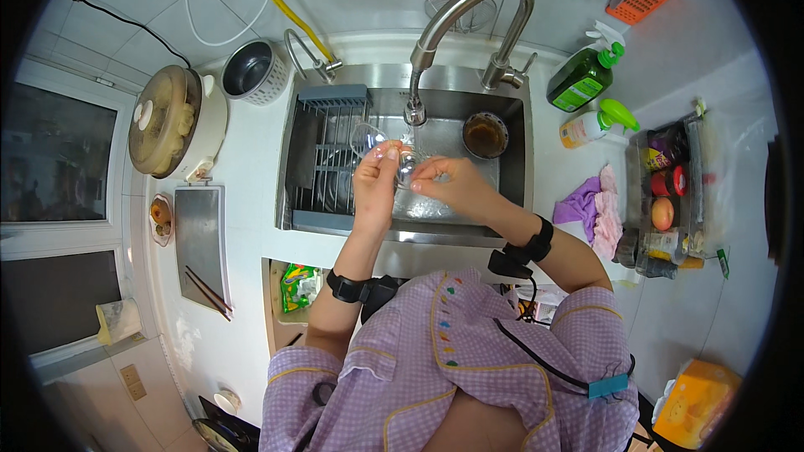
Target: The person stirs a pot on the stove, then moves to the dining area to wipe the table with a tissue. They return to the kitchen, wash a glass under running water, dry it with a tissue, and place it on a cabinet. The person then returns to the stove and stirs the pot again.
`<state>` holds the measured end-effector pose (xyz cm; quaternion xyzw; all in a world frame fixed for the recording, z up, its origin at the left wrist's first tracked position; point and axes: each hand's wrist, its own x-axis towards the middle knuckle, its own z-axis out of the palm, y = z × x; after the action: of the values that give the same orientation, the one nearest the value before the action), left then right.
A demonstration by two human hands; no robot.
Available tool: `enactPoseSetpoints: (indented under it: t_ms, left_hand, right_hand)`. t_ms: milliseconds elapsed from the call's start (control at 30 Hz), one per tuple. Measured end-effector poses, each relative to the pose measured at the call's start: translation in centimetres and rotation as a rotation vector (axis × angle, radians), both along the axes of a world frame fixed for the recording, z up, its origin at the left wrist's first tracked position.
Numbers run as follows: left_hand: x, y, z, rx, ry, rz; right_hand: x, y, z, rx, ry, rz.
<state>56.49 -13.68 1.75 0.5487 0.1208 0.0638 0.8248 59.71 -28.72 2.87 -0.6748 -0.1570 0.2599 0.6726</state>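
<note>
Over the steel sink (433, 207), my left hand (377, 182) pinches a clear, transparent piece (367, 138), glass or plastic, between thumb and fingers. My right hand (449, 181) is close beside it, fingertips at the rim of a clear round piece (405, 166); whether the two pieces are one item I cannot tell. The spout of the steel faucet (415, 110) hangs just beyond my hands. A dark bowl (485, 135) with brownish contents sits at the sink's back right. Under and left of my left hand, a grey drying rack (333, 93) spans the sink.
Left on the counter are an electric steamer (169, 119), a perforated pot (254, 72), a cutting board (201, 238) and chopsticks (208, 292). Green-capped bottles (581, 78), a purple cloth (578, 201), a pink cloth (607, 213) and a clear bin (666, 201) stand or lie right.
</note>
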Motion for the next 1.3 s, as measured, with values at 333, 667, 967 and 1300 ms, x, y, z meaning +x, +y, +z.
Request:
enactPoseSetpoints:
  t_ms: [333, 667, 967, 1300]
  left_hand:
    - [1.5, -0.1, -7.5, -0.179, 0.130, 0.025]
    - [5.0, 0.1, -15.9, -0.270, 0.272, -0.032]
    - [6.4, 0.1, -19.4, -0.371, 0.335, -0.017]
    - [5.7, 0.8, -21.2, -0.340, 0.430, 0.012]
  right_hand:
    - [1.6, 0.4, -6.1, -0.131, 0.178, -0.099]
    - [4.5, 1.0, -14.6, -0.172, 0.395, -0.168]
    - [7.1, 2.7, -18.2, -0.122, 0.455, -0.299]
    - [7.5, 3.0, -20.9, -0.148, 0.355, -0.327]
